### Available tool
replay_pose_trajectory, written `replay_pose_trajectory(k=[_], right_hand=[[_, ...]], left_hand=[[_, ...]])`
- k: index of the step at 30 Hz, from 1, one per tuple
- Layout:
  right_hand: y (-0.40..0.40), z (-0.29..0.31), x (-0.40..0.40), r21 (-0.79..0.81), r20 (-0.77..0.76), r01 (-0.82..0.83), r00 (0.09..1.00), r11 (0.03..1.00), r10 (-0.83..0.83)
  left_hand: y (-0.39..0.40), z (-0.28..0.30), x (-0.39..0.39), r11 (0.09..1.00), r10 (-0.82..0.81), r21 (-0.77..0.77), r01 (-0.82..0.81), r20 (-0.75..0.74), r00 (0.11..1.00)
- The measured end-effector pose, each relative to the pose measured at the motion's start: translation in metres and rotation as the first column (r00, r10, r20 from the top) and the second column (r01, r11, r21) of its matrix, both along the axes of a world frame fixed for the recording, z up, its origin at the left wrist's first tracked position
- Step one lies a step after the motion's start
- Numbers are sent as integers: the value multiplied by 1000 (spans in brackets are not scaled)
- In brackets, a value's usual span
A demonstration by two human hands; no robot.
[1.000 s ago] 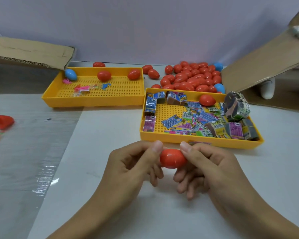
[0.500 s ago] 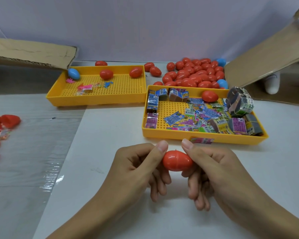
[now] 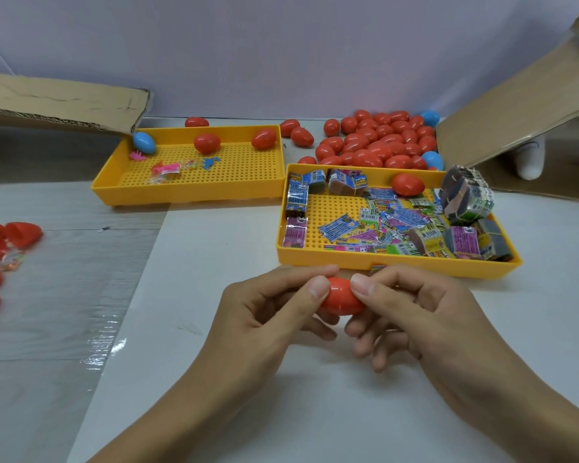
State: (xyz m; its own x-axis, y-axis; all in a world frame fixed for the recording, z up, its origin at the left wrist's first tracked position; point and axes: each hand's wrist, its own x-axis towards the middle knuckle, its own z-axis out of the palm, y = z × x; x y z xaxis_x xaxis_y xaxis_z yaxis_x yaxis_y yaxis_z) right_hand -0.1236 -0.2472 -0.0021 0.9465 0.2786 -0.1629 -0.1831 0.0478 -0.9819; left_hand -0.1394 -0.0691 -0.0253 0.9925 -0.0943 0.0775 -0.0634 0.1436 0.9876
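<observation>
A red plastic egg (image 3: 341,300) is held above the white table, just in front of the right yellow tray. My left hand (image 3: 268,315) pinches its left end between thumb and fingers. My right hand (image 3: 411,312) pinches its right end the same way, both thumbs lying on top. The egg looks closed; most of it is hidden by my fingers.
The right yellow tray (image 3: 398,264) holds several small printed packets and a red egg. The left yellow tray (image 3: 188,195) holds small toys, two red eggs and a blue egg. A heap of red eggs (image 3: 378,142) lies behind. More red pieces (image 3: 0,248) lie at far left. Cardboard flaps (image 3: 515,105) stand on both sides.
Both thumbs have slid closer together over the egg, covering more of it. The hands and egg stay in front of the right tray.
</observation>
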Motion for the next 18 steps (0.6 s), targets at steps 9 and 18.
replay_pose_trajectory(k=[9,18], right_hand=[[-9,-1,5,-76,142,-23,989,997,34],[-12,-1,1,-286,484,54,870,957,95]], left_hand=[[4,-2,2,998,-29,-58,35,101,994],[4,-2,1,999,-27,-24,32,190,981]])
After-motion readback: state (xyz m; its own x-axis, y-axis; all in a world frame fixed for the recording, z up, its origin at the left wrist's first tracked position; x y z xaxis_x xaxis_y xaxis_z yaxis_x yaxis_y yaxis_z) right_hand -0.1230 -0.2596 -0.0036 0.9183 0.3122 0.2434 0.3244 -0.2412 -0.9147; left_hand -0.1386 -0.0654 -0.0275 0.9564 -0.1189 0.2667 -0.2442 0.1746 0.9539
